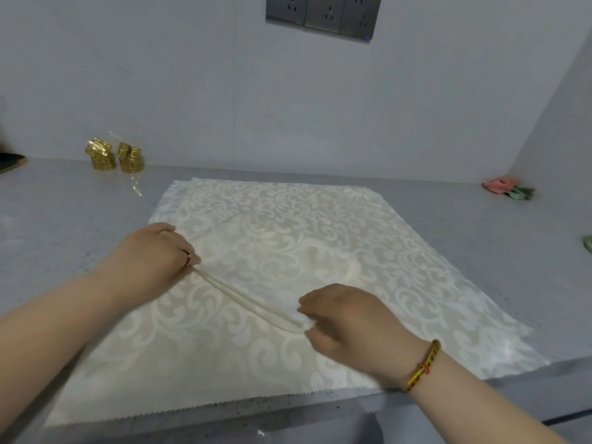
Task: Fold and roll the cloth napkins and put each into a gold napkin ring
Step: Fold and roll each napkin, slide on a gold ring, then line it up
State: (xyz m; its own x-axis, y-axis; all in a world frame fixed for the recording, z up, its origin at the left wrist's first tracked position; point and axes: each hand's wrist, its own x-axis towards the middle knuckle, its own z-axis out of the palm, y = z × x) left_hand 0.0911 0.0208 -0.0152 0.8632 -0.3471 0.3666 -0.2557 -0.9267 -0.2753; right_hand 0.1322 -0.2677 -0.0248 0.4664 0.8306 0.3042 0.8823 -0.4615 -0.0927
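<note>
On the table, the left hand and right hand each grip, fingers clamped, one end of a fold in the napkin; gold rings sit well apart.

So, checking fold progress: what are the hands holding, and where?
Both hands pinch the cream damask cloth napkin along one raised fold: left hand, right hand.

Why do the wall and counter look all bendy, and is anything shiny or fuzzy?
Head view: the wide lens bends the counter edges and tilts the wall; light is soft and even, with faint shadows under the left hand and right hand; the gold napkin rings glint; the napkin looks slightly soft and its right edge glares white.
</note>
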